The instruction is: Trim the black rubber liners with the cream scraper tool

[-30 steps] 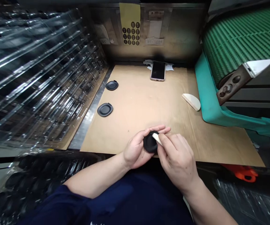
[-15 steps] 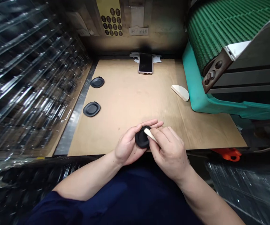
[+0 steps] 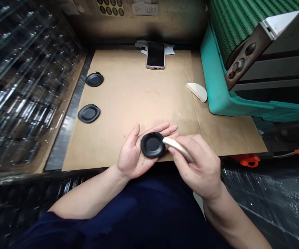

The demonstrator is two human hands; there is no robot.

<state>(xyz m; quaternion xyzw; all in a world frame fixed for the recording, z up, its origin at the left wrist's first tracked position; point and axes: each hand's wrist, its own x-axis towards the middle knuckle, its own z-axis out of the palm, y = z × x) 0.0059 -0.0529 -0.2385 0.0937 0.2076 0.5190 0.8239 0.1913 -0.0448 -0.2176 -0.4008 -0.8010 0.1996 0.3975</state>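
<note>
On my left hand [image 3: 132,157], palm up with fingers stretched and thumb raised, rests a round, shallow black dish-like part [image 3: 153,145] with a small tab at its top edge. My right hand [image 3: 198,166] pinches a cream-coloured wedge-like pad [image 3: 178,148] between thumb and fingers. The pad's tip is at the right rim of the black part; whether it touches is hard to tell. Two similar black parts lie on the left of the cardboard sheet [image 3: 144,97], a far one [image 3: 94,79] and a near one [image 3: 89,113].
A half-round cream pad [image 3: 197,91] lies at the right, beside a teal bin [image 3: 215,79] under a green conveyor belt [image 3: 232,31]. A phone [image 3: 155,56] lies at the back. Stacked clear plastic trays [image 3: 30,86] stand at the left. An orange-handled tool [image 3: 248,160] is by the right edge.
My left thumb has lifted off the black part, which now lies flat on the open palm. My right hand has drawn the pad rightward, from the part's face to its rim. The view has shifted.
</note>
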